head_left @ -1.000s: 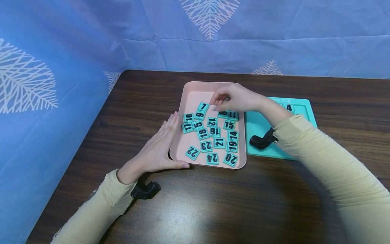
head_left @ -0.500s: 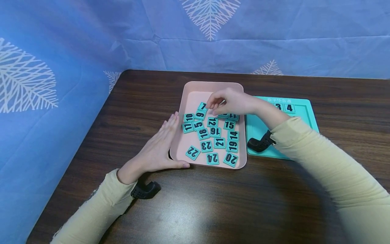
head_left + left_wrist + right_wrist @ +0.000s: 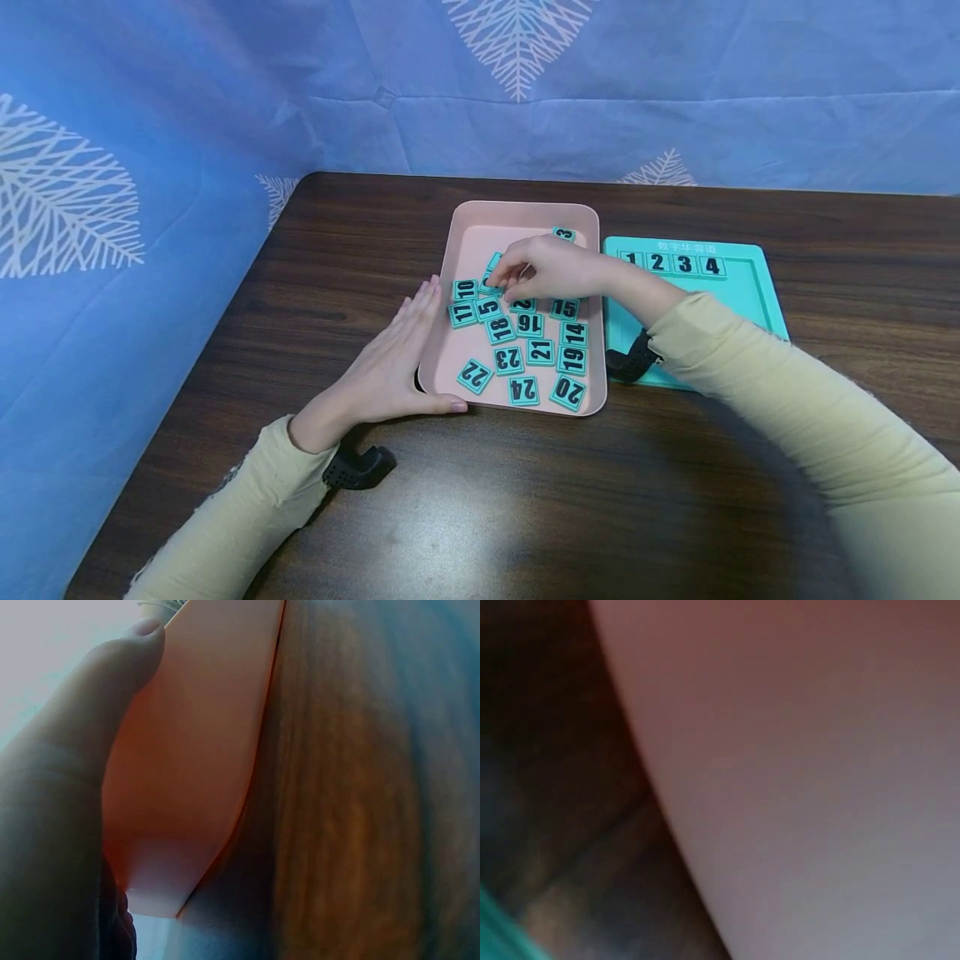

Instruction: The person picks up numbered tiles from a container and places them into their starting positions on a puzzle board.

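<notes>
In the head view, a pink tray (image 3: 498, 221) holds loose teal number tiles. My left hand (image 3: 390, 362) rests against the tray's left side with straight fingers, its thumb at the front edge. The left wrist view shows the thumb (image 3: 90, 712) against the tray's outer wall (image 3: 195, 727). Over the tray, my right hand (image 3: 551, 267) hangs with fingers loosely bent. Its fingertips are just above the tiles beside the 5 tile (image 3: 487, 308) and partly cover a neighbouring tile (image 3: 491, 284). No tile is visible between them. Skin fills most of the right wrist view.
A teal number board (image 3: 693, 304) stands right of the tray, with tiles 1 to 4 (image 3: 684, 264) along its top row. My right forearm crosses over it. Both lie on a dark wooden table (image 3: 525, 500), with blue cloth (image 3: 375, 92) behind and at left.
My right hand has moved left and toward me over the tray, from near the 7 tile to near the 5 tile. More of the board's top row shows. The left hand stays put.
</notes>
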`<act>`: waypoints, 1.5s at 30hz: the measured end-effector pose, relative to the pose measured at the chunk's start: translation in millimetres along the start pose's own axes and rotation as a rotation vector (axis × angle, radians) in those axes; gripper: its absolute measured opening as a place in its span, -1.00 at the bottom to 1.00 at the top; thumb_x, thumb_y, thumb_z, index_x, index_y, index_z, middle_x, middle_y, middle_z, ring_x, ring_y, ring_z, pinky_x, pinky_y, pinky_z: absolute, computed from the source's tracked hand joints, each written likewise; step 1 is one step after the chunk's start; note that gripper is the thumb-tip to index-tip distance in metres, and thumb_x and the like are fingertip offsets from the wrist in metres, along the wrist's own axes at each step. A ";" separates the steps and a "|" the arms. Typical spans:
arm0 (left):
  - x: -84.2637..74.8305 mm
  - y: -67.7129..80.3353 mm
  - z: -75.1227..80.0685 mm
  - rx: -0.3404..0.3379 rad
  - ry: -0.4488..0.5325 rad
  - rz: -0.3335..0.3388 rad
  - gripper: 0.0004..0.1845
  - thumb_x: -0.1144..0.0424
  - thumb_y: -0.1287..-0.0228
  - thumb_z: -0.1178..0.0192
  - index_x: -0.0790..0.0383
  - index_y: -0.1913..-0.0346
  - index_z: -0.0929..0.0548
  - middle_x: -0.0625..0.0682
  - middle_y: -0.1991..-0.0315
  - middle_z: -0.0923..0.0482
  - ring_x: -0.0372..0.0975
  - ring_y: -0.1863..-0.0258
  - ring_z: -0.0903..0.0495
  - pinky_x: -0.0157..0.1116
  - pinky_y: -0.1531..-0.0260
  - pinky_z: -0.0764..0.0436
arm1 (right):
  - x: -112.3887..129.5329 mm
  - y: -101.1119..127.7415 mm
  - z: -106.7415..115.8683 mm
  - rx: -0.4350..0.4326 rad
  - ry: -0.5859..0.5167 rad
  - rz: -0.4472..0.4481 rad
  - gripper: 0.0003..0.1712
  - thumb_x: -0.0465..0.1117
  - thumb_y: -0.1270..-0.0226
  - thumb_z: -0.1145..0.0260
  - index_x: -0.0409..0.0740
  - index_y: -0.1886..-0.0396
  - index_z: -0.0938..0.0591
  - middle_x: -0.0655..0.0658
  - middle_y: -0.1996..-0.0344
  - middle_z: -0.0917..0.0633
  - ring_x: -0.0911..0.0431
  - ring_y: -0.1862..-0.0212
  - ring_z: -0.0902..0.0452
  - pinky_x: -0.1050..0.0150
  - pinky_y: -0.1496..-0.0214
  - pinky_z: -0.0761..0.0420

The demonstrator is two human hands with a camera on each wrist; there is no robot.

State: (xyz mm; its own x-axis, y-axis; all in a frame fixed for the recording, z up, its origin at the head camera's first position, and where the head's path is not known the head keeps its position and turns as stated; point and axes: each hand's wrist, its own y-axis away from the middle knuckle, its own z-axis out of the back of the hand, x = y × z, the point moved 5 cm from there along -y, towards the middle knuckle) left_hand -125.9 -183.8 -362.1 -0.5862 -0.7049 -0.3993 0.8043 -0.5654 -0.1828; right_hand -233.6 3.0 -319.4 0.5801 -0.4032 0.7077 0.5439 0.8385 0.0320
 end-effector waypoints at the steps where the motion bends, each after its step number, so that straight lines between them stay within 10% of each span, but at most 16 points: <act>1: -0.1 -0.1 0.2 0.000 -0.001 -0.002 0.40 -0.49 0.14 -0.23 0.27 -0.51 0.31 0.09 -0.53 0.41 -0.14 -0.49 0.33 -0.18 -0.42 0.17 | 0.4 -0.5 -0.8 0.004 0.004 0.012 -0.69 -0.33 -0.23 -0.37 -0.24 0.01 -0.67 -0.09 0.22 -0.65 0.13 0.17 -0.56 0.26 0.02 -0.57; 17: 0.8 -0.6 1.7 0.003 0.018 0.001 0.39 -0.46 0.12 -0.25 0.23 -0.51 0.32 0.05 -0.53 0.43 -0.14 -0.49 0.34 -0.17 -0.42 0.15 | 8.7 -9.6 -11.7 0.048 0.178 0.072 -0.67 -0.28 -0.21 -0.40 -0.21 0.01 -0.71 -0.05 0.24 -0.65 0.15 0.29 -0.50 0.26 0.26 -0.52; 45: -0.3 1.2 -0.3 0.004 0.010 -0.003 0.37 -0.47 0.11 -0.23 0.23 -0.51 0.32 0.07 -0.53 0.43 -0.08 -0.49 0.30 -0.16 -0.42 0.16 | 15.1 0.4 -12.5 0.099 0.050 0.051 -0.77 -0.37 -0.21 -0.35 -0.16 0.15 -0.55 -0.08 0.36 -0.51 0.12 0.32 -0.41 0.23 0.22 -0.49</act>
State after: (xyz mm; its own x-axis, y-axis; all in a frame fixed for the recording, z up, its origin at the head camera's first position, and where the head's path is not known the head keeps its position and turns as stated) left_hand -124.8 -184.1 -362.5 -0.5873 -0.6991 -0.4078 0.8024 -0.5688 -0.1805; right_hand -217.1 -7.3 -317.6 0.6368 -0.3745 0.6740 0.4518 0.8896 0.0675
